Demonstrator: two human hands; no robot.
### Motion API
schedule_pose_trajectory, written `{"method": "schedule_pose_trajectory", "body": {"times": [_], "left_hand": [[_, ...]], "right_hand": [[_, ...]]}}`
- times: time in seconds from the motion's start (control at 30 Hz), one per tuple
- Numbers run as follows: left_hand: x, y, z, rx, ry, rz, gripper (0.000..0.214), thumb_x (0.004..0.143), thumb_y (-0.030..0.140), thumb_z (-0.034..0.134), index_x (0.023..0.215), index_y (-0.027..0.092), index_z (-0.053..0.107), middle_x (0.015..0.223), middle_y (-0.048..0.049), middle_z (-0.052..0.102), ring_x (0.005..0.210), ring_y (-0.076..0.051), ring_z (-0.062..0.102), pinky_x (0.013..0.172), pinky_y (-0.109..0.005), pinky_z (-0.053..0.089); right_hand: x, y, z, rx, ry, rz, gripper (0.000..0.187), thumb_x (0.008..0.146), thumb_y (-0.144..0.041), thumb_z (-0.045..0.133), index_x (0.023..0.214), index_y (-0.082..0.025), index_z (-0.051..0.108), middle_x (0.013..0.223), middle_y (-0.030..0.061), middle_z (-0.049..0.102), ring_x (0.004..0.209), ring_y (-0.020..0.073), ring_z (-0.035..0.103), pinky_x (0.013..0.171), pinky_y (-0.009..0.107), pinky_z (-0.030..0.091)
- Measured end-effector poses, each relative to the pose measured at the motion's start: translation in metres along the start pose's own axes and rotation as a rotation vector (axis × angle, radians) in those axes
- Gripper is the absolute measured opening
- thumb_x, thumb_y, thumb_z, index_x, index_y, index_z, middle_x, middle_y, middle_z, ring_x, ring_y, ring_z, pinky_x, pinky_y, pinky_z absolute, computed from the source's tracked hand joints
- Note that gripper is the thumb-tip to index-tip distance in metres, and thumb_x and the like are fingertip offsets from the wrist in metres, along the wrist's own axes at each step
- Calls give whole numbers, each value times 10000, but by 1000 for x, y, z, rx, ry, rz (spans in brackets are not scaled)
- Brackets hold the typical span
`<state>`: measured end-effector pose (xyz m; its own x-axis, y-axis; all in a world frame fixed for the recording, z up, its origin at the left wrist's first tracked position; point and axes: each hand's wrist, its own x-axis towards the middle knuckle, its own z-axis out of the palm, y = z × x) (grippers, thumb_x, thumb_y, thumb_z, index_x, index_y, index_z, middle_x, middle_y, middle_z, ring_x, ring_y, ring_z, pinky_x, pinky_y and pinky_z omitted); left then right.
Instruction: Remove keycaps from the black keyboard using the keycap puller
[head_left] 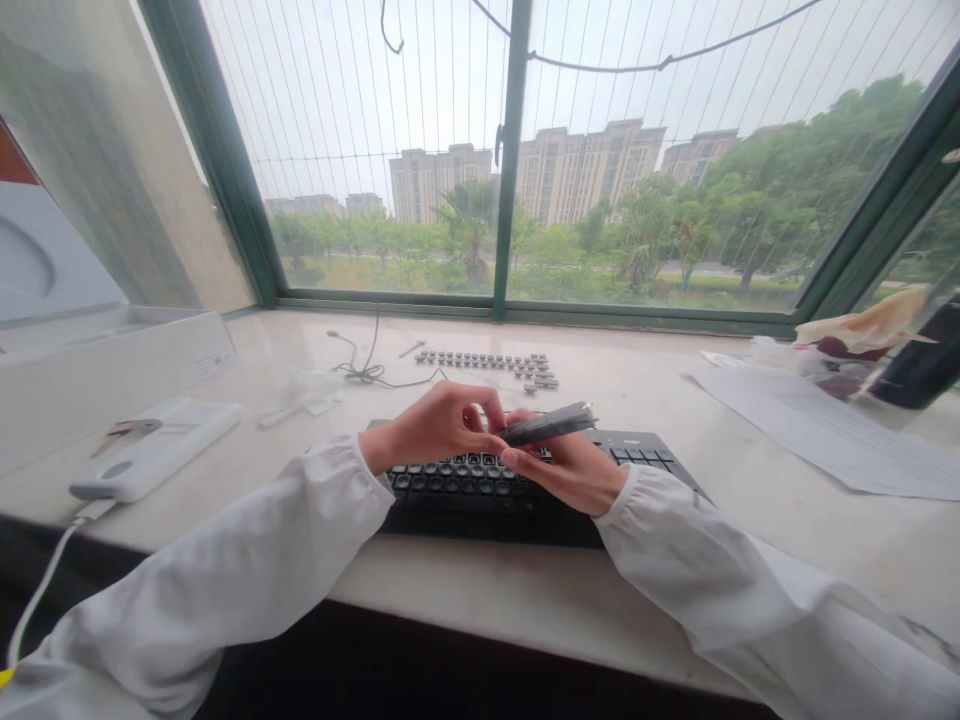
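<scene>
A black keyboard [450,485] lies on the pale stone sill [645,400] in front of me. Both hands hover over its middle and meet there. My right hand [574,470] grips a long dark grey bar-shaped piece [551,424], tilted up to the right. My left hand [439,425] pinches the near end of that same piece with curled fingers. Both arms wear white sleeves. Behind the keyboard, loose grey keycaps [487,362] lie in rows.
A white power bank [154,450] with a cable and a white box [105,365] sit at the left. A thin black cable [364,372] lies near the window. Paper sheets [817,425], a dark bottle [926,365] and wrappers are at the right.
</scene>
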<state>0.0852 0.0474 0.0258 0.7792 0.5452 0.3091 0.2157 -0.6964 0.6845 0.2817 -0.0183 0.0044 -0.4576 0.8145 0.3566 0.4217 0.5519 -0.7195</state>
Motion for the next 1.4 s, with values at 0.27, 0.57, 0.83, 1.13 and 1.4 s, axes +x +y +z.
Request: {"method": "schedule_pose_trajectory", "body": {"times": [0.27, 0.57, 0.83, 1.13, 1.4], "left_hand": [[0, -2, 2, -36, 11, 97, 231, 834, 360, 622, 788, 141, 679, 667, -4, 658, 577, -74, 582, 534, -171, 436], [1, -18, 7, 206, -105, 125, 272, 712, 433, 737, 775, 170, 708, 641, 21, 644, 576, -79, 538, 554, -178, 372], [0, -21, 7, 282, -82, 84, 272, 681, 469, 740, 737, 206, 705, 617, 43, 633, 553, -85, 538, 551, -190, 337], [-2, -20, 10, 328, -95, 139, 242, 739, 478, 691, 795, 249, 748, 696, 30, 701, 569, -92, 554, 572, -205, 346], [-7, -11, 20, 411, -19, 87, 226, 756, 495, 679, 803, 289, 759, 775, 21, 715, 643, -130, 588, 604, -248, 358]], "right_hand": [[2, 5, 0, -87, 115, 111, 418, 891, -537, 490, 714, -165, 563, 617, 3, 526, 556, 113, 461, 522, 254, 343], [6, 5, 3, 72, 179, 122, 306, 860, -443, 571, 715, -176, 536, 675, -11, 527, 665, 125, 477, 637, 261, 388], [19, -18, 30, 721, 259, 228, 271, 820, -447, 589, 786, -210, 463, 658, -17, 498, 628, 141, 515, 514, 249, 429], [29, -15, 35, 815, 460, 339, 485, 804, -567, 569, 577, -234, 299, 394, -101, 193, 353, 75, 190, 368, 239, 193], [10, 2, -2, -145, 285, 222, 421, 828, -546, 564, 609, -190, 513, 540, -29, 431, 544, 114, 390, 531, 266, 319]]}}
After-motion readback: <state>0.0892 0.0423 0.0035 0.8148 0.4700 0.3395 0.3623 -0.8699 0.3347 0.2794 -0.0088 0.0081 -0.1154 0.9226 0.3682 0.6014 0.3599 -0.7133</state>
